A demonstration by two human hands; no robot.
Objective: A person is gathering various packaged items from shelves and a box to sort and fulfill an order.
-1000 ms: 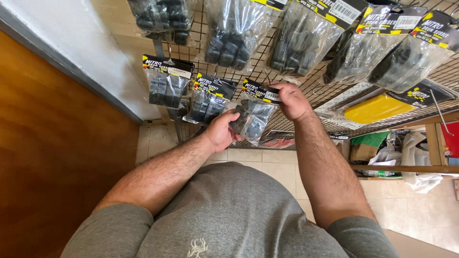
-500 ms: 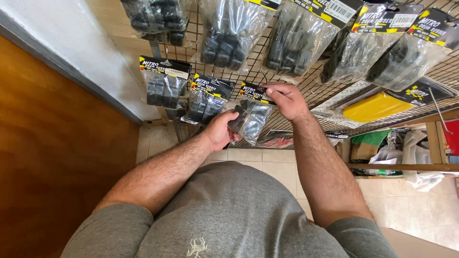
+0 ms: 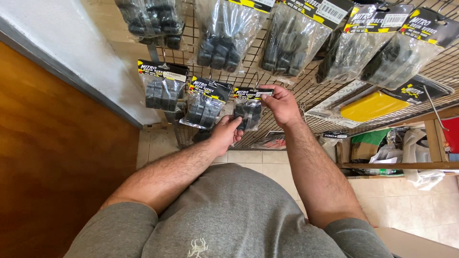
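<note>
Both hands hold one small clear bag of black rubber parts with a black and yellow header card, up against a wire grid rack. My right hand pinches the header card at the bag's top. My left hand grips the bag's lower edge from below. Two like bags, one at left and one beside it, hang on hooks just left of the held one.
Larger bags of black parts hang along the rack's top row. A yellow flat package hangs at right. A wooden door stands at left. Wooden shelving with bags and boxes stands at lower right over a tiled floor.
The view has shifted slightly; both hands stay on the small bag, which now sits a little higher and closer to the rack's hook row.
</note>
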